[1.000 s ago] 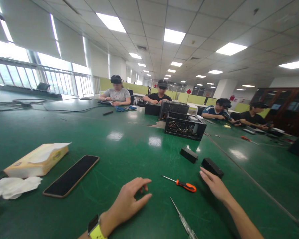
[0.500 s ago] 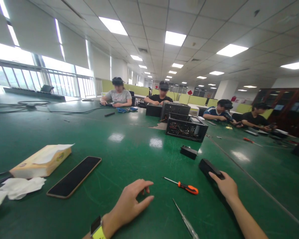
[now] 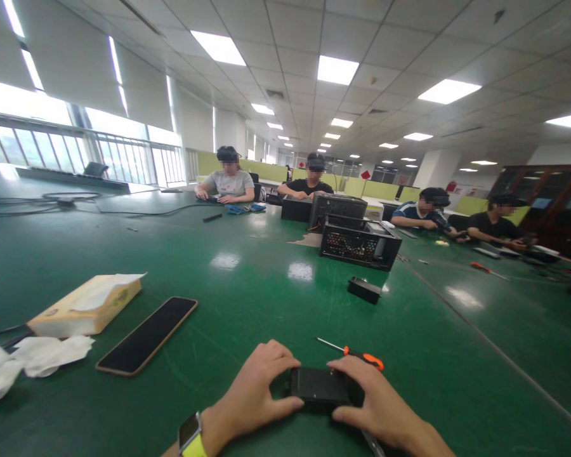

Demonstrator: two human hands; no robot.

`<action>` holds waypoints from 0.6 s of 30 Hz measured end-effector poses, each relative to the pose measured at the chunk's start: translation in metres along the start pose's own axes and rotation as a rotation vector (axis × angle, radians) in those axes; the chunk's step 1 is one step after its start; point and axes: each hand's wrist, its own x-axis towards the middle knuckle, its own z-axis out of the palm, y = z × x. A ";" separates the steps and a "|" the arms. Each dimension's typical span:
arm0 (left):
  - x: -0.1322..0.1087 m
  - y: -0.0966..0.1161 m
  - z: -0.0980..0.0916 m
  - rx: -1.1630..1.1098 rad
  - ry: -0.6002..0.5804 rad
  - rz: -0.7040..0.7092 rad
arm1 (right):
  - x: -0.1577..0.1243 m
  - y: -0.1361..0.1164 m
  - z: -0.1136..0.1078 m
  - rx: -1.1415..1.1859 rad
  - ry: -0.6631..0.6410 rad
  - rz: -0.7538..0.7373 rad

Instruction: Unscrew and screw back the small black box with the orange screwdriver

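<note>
A black rectangular box [image 3: 320, 387] lies between my two hands at the near side of the green table. My left hand [image 3: 259, 387] grips its left end, thumb on the near edge and fingers at the far corner. At the other end, my right hand [image 3: 374, 397] holds it the same way. Just beyond my right hand is an orange-and-black screwdriver [image 3: 364, 357], partly covered by the fingers. Part of a clear-handled thin tool [image 3: 374, 444] shows below my right hand; the rest is hidden.
To the left lie a phone [image 3: 147, 336], a tissue pack [image 3: 88, 308] and crumpled tissues [image 3: 52, 355]. Farther off are a small black box [image 3: 364, 289] and an open computer case [image 3: 359, 244]. Several people sit around the far side, and a red screwdriver [image 3: 480, 266] lies at right.
My right hand has brought the black box from the right to the middle, in front of me. My left hand has closed on its left end.
</note>
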 end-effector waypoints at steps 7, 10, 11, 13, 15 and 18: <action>-0.001 0.001 0.002 -0.041 0.028 -0.033 | -0.015 0.029 -0.021 -0.170 -0.155 0.160; -0.001 0.002 0.002 -0.054 0.035 -0.027 | -0.018 0.035 -0.024 -0.184 -0.116 0.163; -0.001 0.003 0.003 -0.057 0.035 -0.026 | -0.018 0.036 -0.026 -0.193 -0.103 0.170; -0.001 0.004 0.003 -0.068 0.036 -0.027 | -0.014 0.038 -0.030 -0.190 -0.089 0.171; -0.001 0.005 0.004 -0.081 0.033 -0.033 | -0.010 0.039 -0.034 -0.193 -0.027 0.166; -0.001 0.005 0.005 -0.098 0.032 -0.035 | -0.004 0.047 -0.033 -0.206 0.170 0.189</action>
